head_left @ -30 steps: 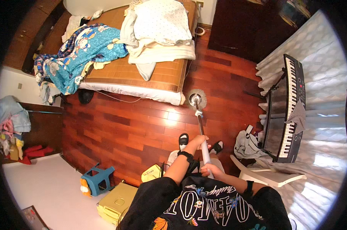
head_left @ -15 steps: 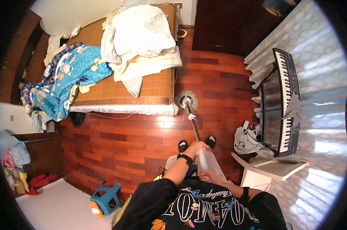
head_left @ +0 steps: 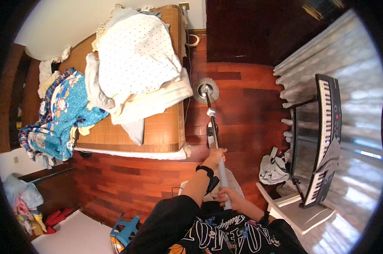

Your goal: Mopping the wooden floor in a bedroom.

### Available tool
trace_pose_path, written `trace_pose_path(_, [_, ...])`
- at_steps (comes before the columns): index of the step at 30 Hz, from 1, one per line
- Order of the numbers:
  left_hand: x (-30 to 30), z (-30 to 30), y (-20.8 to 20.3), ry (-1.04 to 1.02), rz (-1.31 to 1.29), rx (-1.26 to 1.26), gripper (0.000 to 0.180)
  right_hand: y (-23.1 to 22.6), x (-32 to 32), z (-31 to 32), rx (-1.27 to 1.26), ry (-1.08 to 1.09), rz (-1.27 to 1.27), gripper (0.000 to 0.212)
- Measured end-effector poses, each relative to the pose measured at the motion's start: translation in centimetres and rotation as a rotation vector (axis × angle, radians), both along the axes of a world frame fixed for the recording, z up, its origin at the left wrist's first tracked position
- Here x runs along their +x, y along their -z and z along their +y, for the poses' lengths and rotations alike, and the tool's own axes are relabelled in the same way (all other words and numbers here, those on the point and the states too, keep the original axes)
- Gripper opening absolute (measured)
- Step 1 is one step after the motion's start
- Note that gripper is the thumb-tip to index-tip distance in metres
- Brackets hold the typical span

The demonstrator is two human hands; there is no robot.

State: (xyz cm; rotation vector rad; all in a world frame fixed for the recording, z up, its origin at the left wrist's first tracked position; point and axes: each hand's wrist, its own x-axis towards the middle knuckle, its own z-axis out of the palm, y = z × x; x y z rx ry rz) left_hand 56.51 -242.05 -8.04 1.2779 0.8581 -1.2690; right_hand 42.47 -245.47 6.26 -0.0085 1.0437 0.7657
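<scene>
A spin mop (head_left: 222,171) with a pale grip and a metal pole stretches away from my body. Its round, fringed head (head_left: 211,93) lies on the wooden floor beside the bed's right edge. My left hand (head_left: 215,157) is wrapped round the handle partway up. Closer to my chest, my right hand (head_left: 229,197) grips the handle near its end. One of my feet, in a dark and white slipper (head_left: 211,132), shows beside the pole; the other is hidden.
To the left is a bed (head_left: 166,131) with a white dotted cover (head_left: 136,55) and a blue patterned blanket (head_left: 64,112). At right are a keyboard (head_left: 325,139) on a stand, a pale chair (head_left: 301,213) and a grey-white bag (head_left: 272,169). A dark cabinet (head_left: 246,34) stands ahead.
I have stepped forward, and the mop head has moved farther along the bed's right side. Both hands keep their hold on the mop. The bed and keyboard appear lower in view.
</scene>
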Motion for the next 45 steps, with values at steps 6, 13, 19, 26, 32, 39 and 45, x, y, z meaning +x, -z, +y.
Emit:
trace_pose_path(6, [15.2, -7.9, -3.0, -0.111, 0.018, -0.102, 0.023, -1.3, 15.3, -10.1, 0.028, -0.081, 0.047, 0.01])
trace_pose_path(13, [24.5, -6.3, 1.0, -0.054, -0.029, -0.026, 0.013, 1.8, 24.4, -7.8, -0.017, -0.092, 0.021, 0.013])
trace_pose_path(19, [20.8, -5.2, 4.6, -0.002, -0.168, -0.019, 0.013, 2.1, 21.5, -5.2, -0.22, -0.125, 0.034, 0.004])
trace_pose_path(26, [10.5, -1.7, 2.2, -0.063, -0.052, -0.046, 0.017, -0.8, 11.0, -1.5, -0.089, 0.026, 0.045, 0.01])
trace_pose_path(32, [0.9, 3.7, 1.0, 0.007, 0.068, -0.094, 0.014, -4.3, 2.4, 3.9, -0.119, 0.034, 0.002, 0.011])
trace_pose_path(39, [-13.3, 1.5, -3.9, 0.052, 0.126, -0.058, 0.012, -3.7, -13.9, 0.9, -0.109, 0.07, -0.143, 0.011])
trace_pose_path(45, [-27.9, 0.3, -4.8, 0.093, 0.182, -0.049, 0.011, -7.1, -27.9, -1.4, -0.317, 0.028, -0.291, 0.032])
